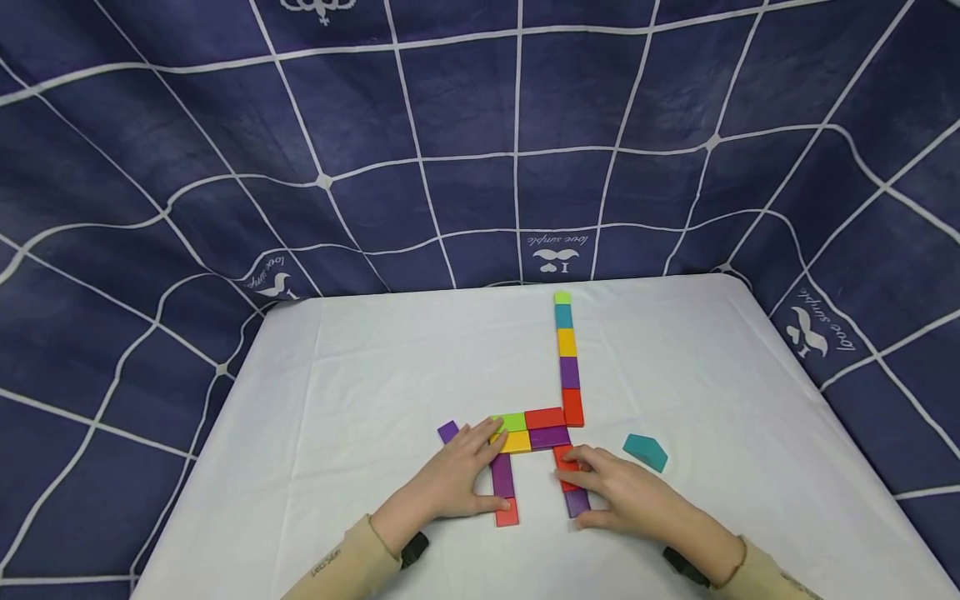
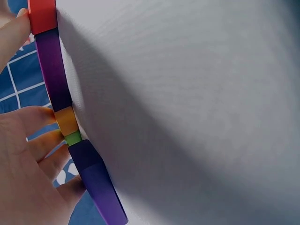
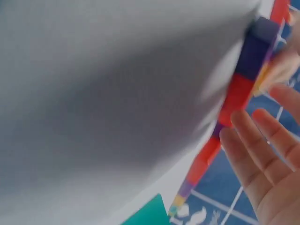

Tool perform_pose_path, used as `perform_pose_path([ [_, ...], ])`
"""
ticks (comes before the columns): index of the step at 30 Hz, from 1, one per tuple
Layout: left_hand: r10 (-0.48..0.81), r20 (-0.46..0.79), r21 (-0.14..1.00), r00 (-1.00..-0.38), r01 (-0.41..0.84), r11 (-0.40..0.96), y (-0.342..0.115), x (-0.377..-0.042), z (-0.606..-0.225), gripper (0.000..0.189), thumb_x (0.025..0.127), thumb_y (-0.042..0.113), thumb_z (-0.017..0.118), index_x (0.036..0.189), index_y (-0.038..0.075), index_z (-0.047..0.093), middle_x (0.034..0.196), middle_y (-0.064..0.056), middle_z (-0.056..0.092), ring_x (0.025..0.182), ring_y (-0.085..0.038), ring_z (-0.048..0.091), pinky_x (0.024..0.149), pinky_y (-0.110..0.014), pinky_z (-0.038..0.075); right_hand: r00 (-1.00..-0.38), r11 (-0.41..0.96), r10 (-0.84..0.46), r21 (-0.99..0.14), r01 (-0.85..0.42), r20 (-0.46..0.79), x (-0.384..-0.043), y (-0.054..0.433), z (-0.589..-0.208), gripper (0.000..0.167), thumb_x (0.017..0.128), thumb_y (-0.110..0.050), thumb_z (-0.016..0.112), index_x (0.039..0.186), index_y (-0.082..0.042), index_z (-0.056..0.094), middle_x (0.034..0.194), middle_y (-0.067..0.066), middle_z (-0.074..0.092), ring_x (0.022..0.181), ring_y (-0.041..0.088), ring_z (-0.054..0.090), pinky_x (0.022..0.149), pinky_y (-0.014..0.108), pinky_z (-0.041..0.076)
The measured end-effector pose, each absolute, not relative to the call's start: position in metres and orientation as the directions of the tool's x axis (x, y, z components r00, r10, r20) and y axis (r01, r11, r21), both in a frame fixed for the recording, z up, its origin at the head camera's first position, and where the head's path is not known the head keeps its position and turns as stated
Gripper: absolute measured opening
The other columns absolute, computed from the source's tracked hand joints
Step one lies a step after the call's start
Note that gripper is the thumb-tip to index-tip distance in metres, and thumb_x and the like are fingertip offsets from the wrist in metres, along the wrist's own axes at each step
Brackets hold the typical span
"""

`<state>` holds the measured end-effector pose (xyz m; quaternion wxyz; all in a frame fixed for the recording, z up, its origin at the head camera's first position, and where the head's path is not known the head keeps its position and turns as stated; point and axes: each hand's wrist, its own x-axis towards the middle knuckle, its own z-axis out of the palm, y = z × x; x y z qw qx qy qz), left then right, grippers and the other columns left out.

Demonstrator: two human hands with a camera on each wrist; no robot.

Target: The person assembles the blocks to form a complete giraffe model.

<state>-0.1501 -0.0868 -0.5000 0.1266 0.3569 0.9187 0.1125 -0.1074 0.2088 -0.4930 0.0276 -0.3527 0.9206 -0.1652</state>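
Flat coloured blocks lie end to end on a white cloth. My left hand (image 1: 459, 477) spreads over the left side, its fingertips touching the green block (image 1: 512, 422) and the yellow block (image 1: 517, 442). Its thumb rests at the red block (image 1: 507, 513) below the long purple block (image 1: 502, 476). A slanted purple block (image 1: 447, 431) sticks out beyond that hand. My right hand (image 1: 622, 492) lays its fingertips on the red block (image 1: 564, 457) of the right-hand column. Its thumb is beside the lower purple block (image 1: 577, 502). In the right wrist view, the fingers (image 3: 253, 150) look nearly straight.
A column of blocks runs away from me, from a red block (image 1: 573, 407) to a light green block (image 1: 562, 297). A teal angled block (image 1: 646, 452) lies apart, right of the right hand. Dark blue cloth (image 1: 465, 192) with white lines hangs behind the table (image 1: 375, 358).
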Motion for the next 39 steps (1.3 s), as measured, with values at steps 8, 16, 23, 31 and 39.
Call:
perform_pose_path([
  [8, 0.689, -0.142, 0.300, -0.711, 0.633, 0.714, -0.087, -0.151, -0.499, 0.096, 0.084, 0.065, 0.064, 0.155, 0.011, 0.031, 0.164, -0.007, 0.022, 0.152, -0.023, 0.020, 0.123, -0.044, 0.023, -0.884, 0.842, -0.406, -0.282, -0.461, 0.232, -0.121, 0.238, -0.482, 0.047, 0.072, -0.027, 0.088, 0.112, -0.008, 0.072, 0.108, 0.001, 0.064, 0.098, 0.017, 0.060, 0.084, 0.037, 0.058],
  [16, 0.695, -0.120, 0.304, -0.709, 0.641, 0.705, -0.089, -0.152, -0.498, 0.095, 0.083, 0.063, 0.066, 0.154, 0.009, 0.033, 0.163, -0.008, 0.024, 0.151, -0.025, 0.023, 0.122, -0.046, 0.026, -0.974, 0.891, -0.224, -0.399, -0.218, 0.033, -0.126, 0.265, -0.485, 0.043, 0.072, -0.018, 0.087, 0.107, -0.004, 0.065, 0.099, 0.006, 0.061, 0.088, 0.020, 0.060, 0.079, 0.044, 0.057],
  [23, 0.688, -0.147, 0.302, -0.710, 0.631, 0.715, -0.088, -0.152, -0.497, 0.095, 0.083, 0.064, 0.065, 0.155, 0.011, 0.031, 0.164, -0.006, 0.022, 0.152, -0.022, 0.020, 0.123, -0.044, 0.023, -0.984, 0.847, -0.179, -0.506, -0.160, 0.012, -0.142, 0.271, -0.488, 0.028, 0.077, -0.014, 0.083, 0.099, -0.006, 0.068, 0.095, 0.004, 0.068, 0.084, 0.016, 0.062, 0.072, 0.035, 0.057],
  [31, 0.688, -0.156, 0.323, -0.709, 0.621, 0.714, -0.089, -0.152, -0.499, 0.094, 0.083, 0.063, 0.066, 0.155, 0.011, 0.032, 0.165, -0.006, 0.022, 0.152, -0.023, 0.021, 0.123, -0.046, 0.024, -0.984, 0.751, -0.108, -0.660, 0.011, -0.141, -0.203, 0.279, -0.488, 0.031, 0.089, -0.026, 0.073, 0.112, -0.006, 0.070, 0.089, 0.004, 0.068, 0.078, 0.016, 0.058, 0.068, 0.026, 0.050],
  [39, 0.684, -0.162, 0.332, -0.712, 0.613, 0.717, -0.089, -0.149, -0.501, 0.094, 0.083, 0.063, 0.066, 0.155, 0.012, 0.032, 0.165, -0.004, 0.021, 0.152, -0.022, 0.020, 0.123, -0.045, 0.024, -0.977, 0.735, -0.105, -0.676, 0.051, -0.187, -0.260, 0.278, -0.497, 0.042, 0.097, -0.033, 0.063, 0.125, -0.003, 0.066, 0.118, 0.019, 0.067, 0.098, 0.028, 0.058, 0.089, 0.042, 0.052],
])
